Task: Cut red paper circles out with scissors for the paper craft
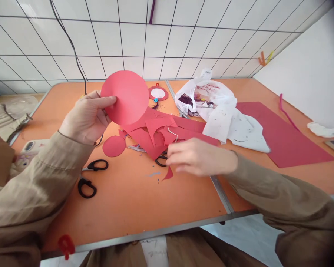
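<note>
My left hand (85, 115) pinches the left edge of a large red paper disc (128, 98) between thumb and fingers, holding it up above the table. My right hand (193, 155) is over the red paper scraps (155, 129), slightly blurred. Its fingers are loosely bent and somewhat apart, with nothing seen in them. Beside its fingertips is a black scissor handle (160, 160), partly hidden by the hand and scraps. A smaller red disc (113, 146) lies below the raised one. Another pair of black-handled scissors (93, 165) lies by my left forearm, its blades hidden by the sleeve.
At the back lies a red ring ornament (161, 97) with a white centre, blue bell and dark tassel. A white plastic bag (219, 96) holds threads. Red sheet (275, 129) lies right; a phone (30, 146) lies left. The orange table (144, 207) meets a tiled wall.
</note>
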`<state>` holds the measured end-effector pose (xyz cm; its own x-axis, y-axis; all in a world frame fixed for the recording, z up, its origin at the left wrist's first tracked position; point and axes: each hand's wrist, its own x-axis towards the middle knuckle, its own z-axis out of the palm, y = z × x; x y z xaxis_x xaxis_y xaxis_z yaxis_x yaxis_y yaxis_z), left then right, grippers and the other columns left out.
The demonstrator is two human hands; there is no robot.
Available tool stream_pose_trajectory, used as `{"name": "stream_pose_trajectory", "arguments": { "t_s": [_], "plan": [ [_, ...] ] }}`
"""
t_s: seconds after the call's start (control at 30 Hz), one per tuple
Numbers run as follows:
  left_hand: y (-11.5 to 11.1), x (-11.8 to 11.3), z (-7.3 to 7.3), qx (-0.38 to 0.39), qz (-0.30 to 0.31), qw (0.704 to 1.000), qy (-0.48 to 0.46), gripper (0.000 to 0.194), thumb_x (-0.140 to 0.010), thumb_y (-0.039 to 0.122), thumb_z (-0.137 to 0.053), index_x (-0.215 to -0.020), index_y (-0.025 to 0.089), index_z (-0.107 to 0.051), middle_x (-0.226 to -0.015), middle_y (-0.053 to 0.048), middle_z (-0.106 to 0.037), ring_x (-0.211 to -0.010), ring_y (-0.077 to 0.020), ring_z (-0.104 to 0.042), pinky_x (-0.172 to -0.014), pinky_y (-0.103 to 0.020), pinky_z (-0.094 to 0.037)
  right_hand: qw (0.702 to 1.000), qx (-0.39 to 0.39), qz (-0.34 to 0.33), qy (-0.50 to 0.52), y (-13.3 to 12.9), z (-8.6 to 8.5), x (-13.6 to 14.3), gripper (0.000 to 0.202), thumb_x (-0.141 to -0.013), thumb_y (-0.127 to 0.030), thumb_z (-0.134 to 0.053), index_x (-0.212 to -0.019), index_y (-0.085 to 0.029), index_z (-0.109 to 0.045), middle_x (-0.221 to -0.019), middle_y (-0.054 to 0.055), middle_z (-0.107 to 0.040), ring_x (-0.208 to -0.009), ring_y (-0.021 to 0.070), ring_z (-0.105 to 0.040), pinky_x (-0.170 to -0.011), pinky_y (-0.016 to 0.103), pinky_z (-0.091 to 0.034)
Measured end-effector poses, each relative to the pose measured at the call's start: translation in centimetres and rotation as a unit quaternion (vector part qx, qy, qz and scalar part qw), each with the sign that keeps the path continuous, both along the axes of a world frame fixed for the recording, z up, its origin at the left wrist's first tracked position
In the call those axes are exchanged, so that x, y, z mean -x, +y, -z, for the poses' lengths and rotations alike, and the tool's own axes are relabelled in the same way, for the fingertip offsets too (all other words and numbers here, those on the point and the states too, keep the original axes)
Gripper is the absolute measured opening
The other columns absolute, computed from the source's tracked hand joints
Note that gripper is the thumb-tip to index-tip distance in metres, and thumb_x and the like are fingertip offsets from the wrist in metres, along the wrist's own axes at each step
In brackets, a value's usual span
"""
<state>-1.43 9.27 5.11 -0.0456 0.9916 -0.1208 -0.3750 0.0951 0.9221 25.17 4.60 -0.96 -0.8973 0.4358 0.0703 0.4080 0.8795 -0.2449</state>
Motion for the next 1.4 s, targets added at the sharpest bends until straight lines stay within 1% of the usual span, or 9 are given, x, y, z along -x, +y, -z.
{"name": "stream_pose_trajectory", "arguments": {
  "t_s": [0.1,0.27,0.5,0.7,0.8,0.97,1.17,1.33,1.4],
  "plan": [
    [0.1,-0.4,0.9,0.008,0.009,1.000,-0.010,0.022,-0.072,-0.004,-0.061,-0.058,0.013,-0.057,-0.064,0.000,-0.062,-0.064,-0.0085,-0.058,-0.054,-0.017,-0.046,0.995,-0.020,-0.079,-0.057,-1.5,1.2,1.2,0.021,-0.094,-0.018,-0.047,-0.084,-0.017,-0.064,-0.084,0.004,-0.061,-0.065,0.0147,-0.051,-0.056,0.029,-0.035],
    [0.1,-1.3,2.5,0.047,0.007,0.999,0.012,0.015,-0.070,-0.001,-0.062,-0.063,0.012,-0.060,-0.066,-0.001,-0.064,-0.061,-0.0090,-0.058,-0.055,-0.019,-0.046,0.993,-0.072,-0.070,-0.064,-1.9,1.9,1.4,0.026,-0.094,-0.009,-0.038,-0.079,-0.015,-0.058,-0.080,0.005,-0.057,-0.059,0.0144,-0.044,-0.051,0.029,-0.027],
    [-0.6,-2.3,4.9,0.106,0.010,0.994,0.006,0.013,-0.067,-0.001,-0.065,-0.073,0.010,-0.063,-0.071,-0.003,-0.068,-0.061,-0.0111,-0.062,-0.054,-0.020,-0.051,0.977,-0.068,0.192,0.066,2.4,0.1,-0.6,0.020,-0.090,-0.014,-0.045,-0.080,-0.015,-0.063,-0.081,0.007,-0.064,-0.071,0.0170,-0.057,-0.061,0.027,-0.039],
    [-1.1,-2.9,6.3,0.137,0.025,0.990,-0.014,0.016,-0.066,-0.002,-0.065,-0.077,0.010,-0.065,-0.073,-0.005,-0.071,-0.060,-0.0130,-0.065,-0.052,-0.022,-0.054,0.896,0.096,0.367,0.233,3.9,-0.9,1.2,0.020,-0.086,-0.026,-0.057,-0.096,-0.013,-0.068,-0.078,0.006,-0.069,-0.064,0.0167,-0.062,-0.064,0.030,-0.049],
    [-1.4,-3.1,6.2,0.130,0.045,0.990,-0.027,0.015,-0.065,0.000,-0.068,-0.075,0.012,-0.065,-0.076,-0.006,-0.072,-0.064,-0.0149,-0.067,-0.055,-0.024,-0.056,0.868,0.157,0.377,0.282,4.3,-1.3,2.9,0.033,-0.080,-0.030,-0.065,-0.108,-0.012,-0.064,-0.087,0.008,-0.069,-0.063,0.0150,-0.062,-0.063,0.030,-0.051],
    [-2.4,-2.8,5.2,0.114,0.109,0.987,-0.019,0.018,-0.070,0.014,-0.073,-0.088,0.011,-0.072,-0.082,-0.008,-0.074,-0.067,-0.0188,-0.068,-0.057,-0.028,-0.056,0.839,0.276,0.349,0.315,5.6,-1.2,4.4,0.020,-0.074,-0.018,-0.067,-0.092,-0.013,-0.064,-0.063,-0.002,-0.061,-0.045,0.0085,-0.053,-0.051,0.024,-0.046],
    [-3.2,-1.0,4.1,0.138,0.124,0.982,0.042,0.012,-0.066,0.015,-0.076,-0.077,0.010,-0.075,-0.070,-0.008,-0.073,-0.059,-0.0164,-0.065,-0.053,-0.024,-0.052,0.869,0.285,0.262,0.309,5.2,-1.1,5.2,0.017,-0.077,-0.023,-0.066,-0.092,-0.013,-0.064,-0.065,-0.001,-0.060,-0.051,0.0105,-0.054,-0.055,0.026,-0.046],
    [-3.2,2.3,2.2,0.091,0.071,0.987,0.113,0.014,-0.064,0.019,-0.079,-0.076,0.012,-0.075,-0.074,-0.009,-0.074,-0.064,-0.0178,-0.066,-0.056,-0.024,-0.052,0.975,0.123,0.123,0.140,4.0,-1.3,5.8,0.015,-0.083,-0.021,-0.064,-0.094,-0.015,-0.070,-0.089,0.008,-0.068,-0.087,0.0216,-0.059,-0.077,0.035,-0.047],
    [-3.2,3.8,1.3,0.059,0.058,0.988,0.130,0.012,-0.063,0.021,-0.079,-0.073,0.015,-0.076,-0.075,-0.007,-0.074,-0.064,-0.0171,-0.065,-0.055,-0.023,-0.052,0.991,0.088,0.086,0.059,4.2,-1.0,5.6,0.016,-0.085,-0.021,-0.062,-0.097,-0.017,-0.072,-0.094,0.008,-0.070,-0.098,0.0247,-0.057,-0.085,0.038,-0.045]
  ]
}}
